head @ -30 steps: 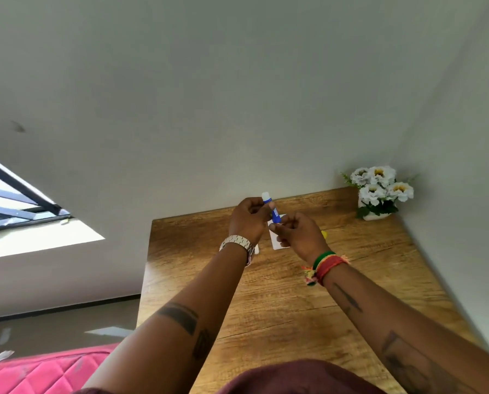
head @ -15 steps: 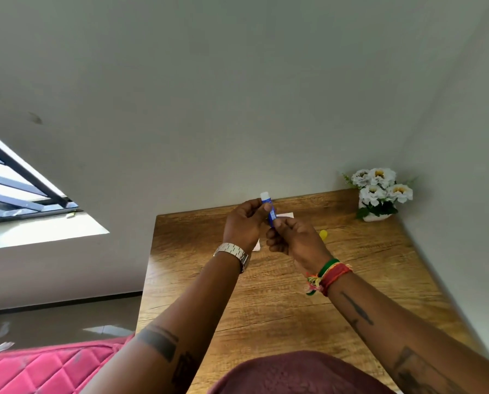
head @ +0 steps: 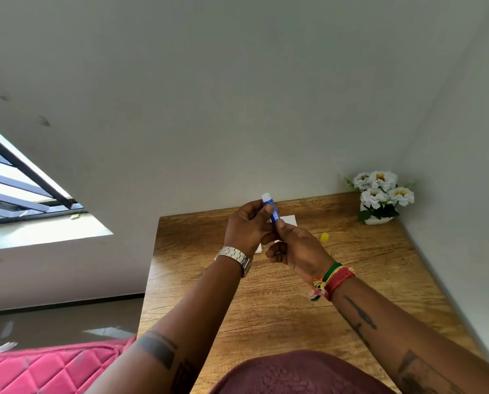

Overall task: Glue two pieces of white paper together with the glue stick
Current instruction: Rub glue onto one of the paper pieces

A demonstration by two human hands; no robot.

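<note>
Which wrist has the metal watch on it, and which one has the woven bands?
The left hand wears the silver metal watch. The right hand wears the red, green and yellow woven bands. Both hold the glue stick.

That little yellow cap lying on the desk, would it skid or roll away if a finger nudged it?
Probably yes. The yellow cap looks small and rounded, so it is likely light and would slide or roll on the smooth wooden desk. Nothing stands beside it to stop it. It looks like hard plastic, so likely stiff, not fragile, though it is too small to tell for sure.
</note>
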